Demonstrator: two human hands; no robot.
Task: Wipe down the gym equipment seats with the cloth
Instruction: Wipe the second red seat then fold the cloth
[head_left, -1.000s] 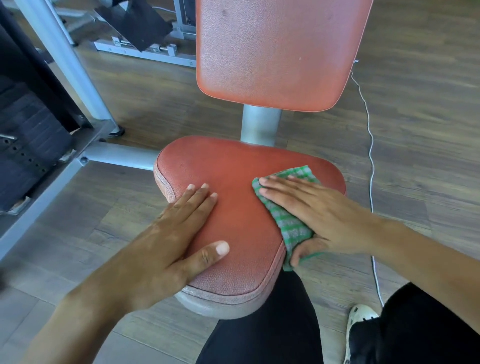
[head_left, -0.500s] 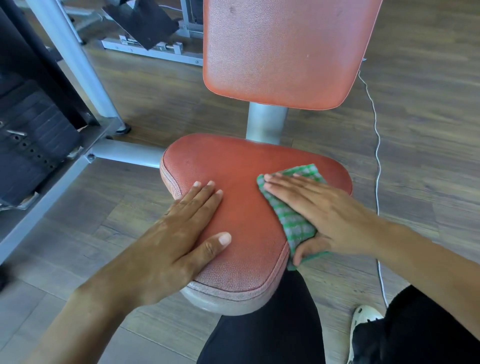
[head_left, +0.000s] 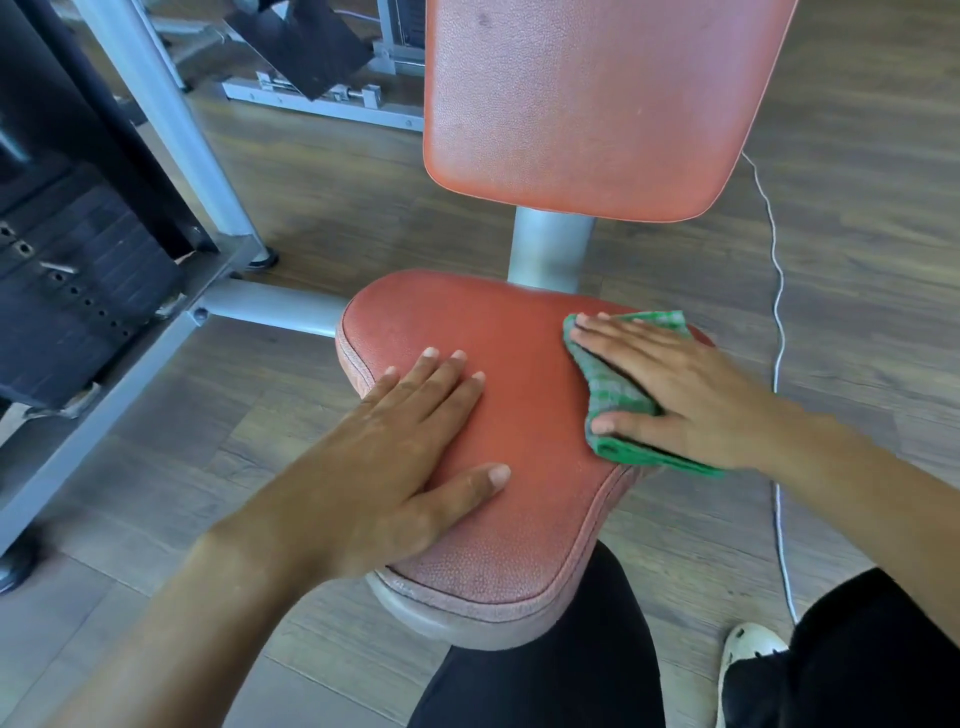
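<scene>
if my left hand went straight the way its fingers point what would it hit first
Likely the grey post behind the seat: the left hand aims across bare padding at it. Depth is unclear.

Red padded seat (head_left: 524, 415), worn textured vinyl; green checked cloth (head_left: 613, 395) crumpled flat on right edge.

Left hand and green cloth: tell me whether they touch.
Apart. Head view shows bare red seat between the left hand and the cloth, which lies under the right hand.

Your right hand (head_left: 691, 395) has slid the cloth (head_left: 610, 389) farther along the seat (head_left: 530, 426); your thumb has come off the right edge onto the top.
</scene>
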